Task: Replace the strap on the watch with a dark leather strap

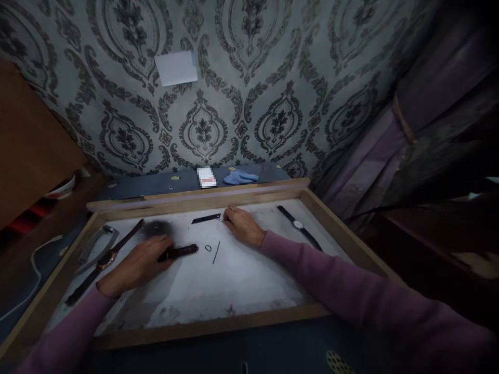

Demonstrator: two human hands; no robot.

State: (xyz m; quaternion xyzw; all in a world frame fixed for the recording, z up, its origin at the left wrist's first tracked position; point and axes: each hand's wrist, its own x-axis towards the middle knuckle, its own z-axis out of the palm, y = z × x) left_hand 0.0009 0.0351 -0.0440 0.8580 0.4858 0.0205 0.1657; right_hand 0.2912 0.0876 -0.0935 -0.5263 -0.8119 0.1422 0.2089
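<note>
My left hand (144, 259) is closed over a dark brown strap (181, 252), whose free end points right; whatever lies under my fingers is hidden. At the far middle of the white board, my right hand (244, 224) has its fingers closed at the end of a flat black strap (206, 218) with a small metal-looking tip. Left of my left hand lies a brown-strapped wristwatch (107, 259), stretched out flat. Beside it rests a grey watch-like band (95, 246). A black-strapped wristwatch with a white dial (298, 225) lies on the right.
A wooden-rimmed tray (218, 328) surrounds the white surface, which carries a small drawn loop and a thin dark line (216, 252). Behind its far rim are a blue cloth (240, 177) and a white packet (206, 177). A white cable (37, 270) runs along the left.
</note>
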